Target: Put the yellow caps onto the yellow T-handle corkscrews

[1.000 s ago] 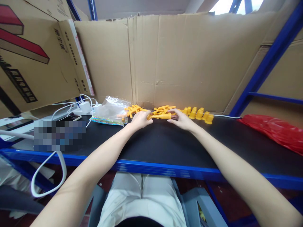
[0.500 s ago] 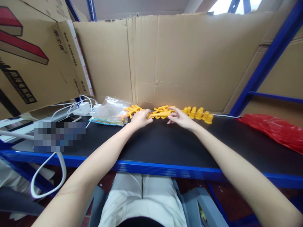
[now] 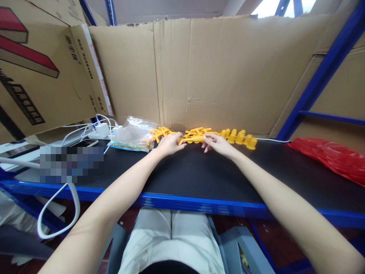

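A long yellow plastic piece (image 3: 195, 140) with a rounded left end stretches between my two hands, just above the black tabletop. My left hand (image 3: 170, 144) is closed around its left end, thumb and fingers pinching it. At the other end my right hand (image 3: 218, 144) pinches the piece between thumb and fingers, the lower fingers curled beneath. Behind it lie several branched yellow plastic pieces (image 3: 198, 131), and more branched pieces (image 3: 159, 132) rest beyond my left hand. Several yellow stepped, cap-like pieces (image 3: 241, 137) stand in rows to the right of my right hand.
A clear plastic bag (image 3: 134, 133) lies left of my left hand. Further left are white cables and chargers (image 3: 102, 130) and a phone (image 3: 84, 143). A red plastic bag (image 3: 327, 156) sits at the right. Cardboard (image 3: 213, 72) walls the back; a blue rail (image 3: 199, 203) edges the front.
The fingers of my right hand have drawn closer together on the yellow piece, with the index finger lower. My left hand has shifted very slightly to the right.
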Action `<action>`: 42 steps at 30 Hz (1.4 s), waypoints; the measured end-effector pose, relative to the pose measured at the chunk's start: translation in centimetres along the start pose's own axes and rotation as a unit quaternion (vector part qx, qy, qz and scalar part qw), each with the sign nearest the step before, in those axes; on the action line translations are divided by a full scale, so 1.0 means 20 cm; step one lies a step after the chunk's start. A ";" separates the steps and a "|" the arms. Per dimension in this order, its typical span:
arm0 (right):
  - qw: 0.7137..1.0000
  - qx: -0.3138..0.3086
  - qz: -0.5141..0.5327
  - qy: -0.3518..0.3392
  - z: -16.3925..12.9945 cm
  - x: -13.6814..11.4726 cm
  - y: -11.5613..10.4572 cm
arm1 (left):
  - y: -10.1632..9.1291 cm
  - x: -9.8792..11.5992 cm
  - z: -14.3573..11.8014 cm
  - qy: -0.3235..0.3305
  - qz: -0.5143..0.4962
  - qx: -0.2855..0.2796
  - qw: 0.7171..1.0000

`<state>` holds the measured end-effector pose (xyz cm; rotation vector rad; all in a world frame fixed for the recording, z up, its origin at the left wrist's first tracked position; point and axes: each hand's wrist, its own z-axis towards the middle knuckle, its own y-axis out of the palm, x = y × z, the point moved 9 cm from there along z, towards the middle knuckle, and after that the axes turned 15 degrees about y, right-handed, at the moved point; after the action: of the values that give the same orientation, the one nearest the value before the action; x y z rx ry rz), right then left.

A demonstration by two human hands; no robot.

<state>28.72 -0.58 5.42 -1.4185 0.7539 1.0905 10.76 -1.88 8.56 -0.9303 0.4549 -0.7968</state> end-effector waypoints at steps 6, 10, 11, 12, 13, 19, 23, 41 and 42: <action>0.999 -0.023 -0.007 -0.023 -0.01 0.00 0.01 | 0.00 -0.01 0.00 -0.007 -0.002 -0.009 1.000; 1.000 -0.014 -0.003 -0.016 0.00 0.01 0.01 | 0.00 0.00 0.00 -0.003 -0.002 -0.008 1.000; 1.000 -0.014 -0.001 -0.012 0.00 0.01 0.01 | 0.00 0.00 0.00 -0.002 -0.001 -0.008 1.000; 1.000 -0.013 0.000 -0.009 0.00 0.01 0.01 | 0.00 0.00 0.00 -0.001 0.000 -0.008 1.000; 1.000 -0.013 0.000 -0.006 0.00 0.01 0.01 | 0.00 0.00 0.00 -0.001 0.001 -0.009 1.000; 1.000 -0.006 0.000 -0.005 0.00 0.01 0.00 | 0.01 0.00 0.00 -0.002 0.006 -0.011 1.000; 1.000 0.001 0.006 0.002 -0.01 0.01 -0.01 | 0.01 0.00 0.00 -0.003 0.008 -0.014 1.000; 0.987 0.136 0.085 -0.027 0.00 -0.01 -0.21 | -0.06 -0.04 -0.01 -0.017 -0.015 0.038 0.999; 0.981 0.172 0.076 -0.047 0.00 -0.02 -0.26 | -0.05 -0.08 -0.02 -0.035 0.006 0.037 0.999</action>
<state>33.29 0.21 7.77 -1.0233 0.9437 1.0764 9.04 -1.22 9.28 -0.8836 0.3671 -0.7630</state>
